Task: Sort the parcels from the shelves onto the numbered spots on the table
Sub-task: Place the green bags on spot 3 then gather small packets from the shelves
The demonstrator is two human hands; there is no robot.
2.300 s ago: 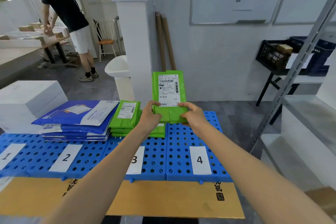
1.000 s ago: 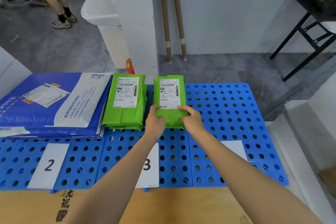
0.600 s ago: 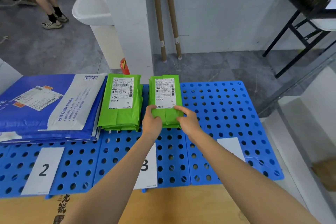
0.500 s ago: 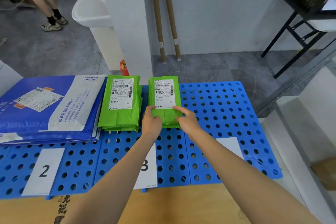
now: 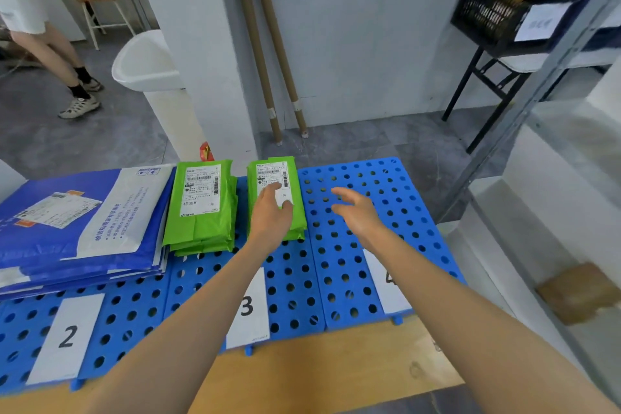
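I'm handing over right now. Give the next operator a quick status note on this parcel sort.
Left hand open, resting flat on the right green parcel. Right hand open, hovering over the blue board near label 4.
Done: that parcel lies behind label 3, beside the left green stack; blue mailers sit behind label 2.
Left: lift off, fetch the next from the shelves.

I stand in a parcel sorting room, likely a courier depot. My desk [image 5: 319, 363] carries blue perforated panels [image 5: 353, 245] with number cards [image 5: 67, 336], label-bearing green mailers [image 5: 201, 211] and stacked blue courier envelopes [image 5: 67, 228]. Right of the desk rises a metal shelf rack [image 5: 537, 90]; beyond the desk sit a black crate [image 5: 487, 10] and cardboard tubes [image 5: 265, 60].
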